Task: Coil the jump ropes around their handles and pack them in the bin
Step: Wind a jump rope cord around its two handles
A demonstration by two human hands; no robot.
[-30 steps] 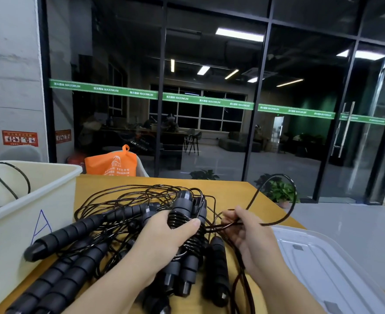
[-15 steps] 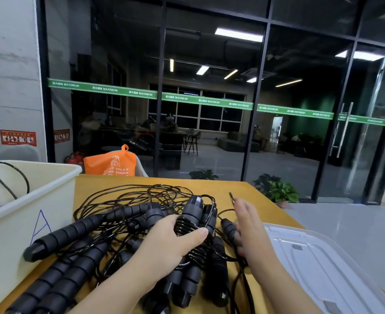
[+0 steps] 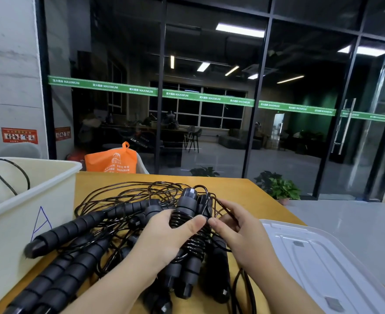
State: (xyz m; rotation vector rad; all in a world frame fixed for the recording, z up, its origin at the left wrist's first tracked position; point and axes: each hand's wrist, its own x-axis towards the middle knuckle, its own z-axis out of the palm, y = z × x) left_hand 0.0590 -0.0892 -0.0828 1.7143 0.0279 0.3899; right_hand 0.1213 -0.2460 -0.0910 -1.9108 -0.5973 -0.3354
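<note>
Left hand (image 3: 164, 239) clamped round coiled handle pair (image 3: 188, 223) mid-table, above loose rope pile (image 3: 110, 214). Right hand (image 3: 239, 232) pinching rope end (image 3: 226, 208) just right of it. Bin (image 3: 51, 191) far left.

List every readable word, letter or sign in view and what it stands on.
"MAXIMUM", repeated: green strip across the glass wall; characters beside it unreadable.
"A", hand-drawn in blue: white plastic bin.
Orange fabric bag: white print, too blurred.
Red wall signs: too small.
</note>
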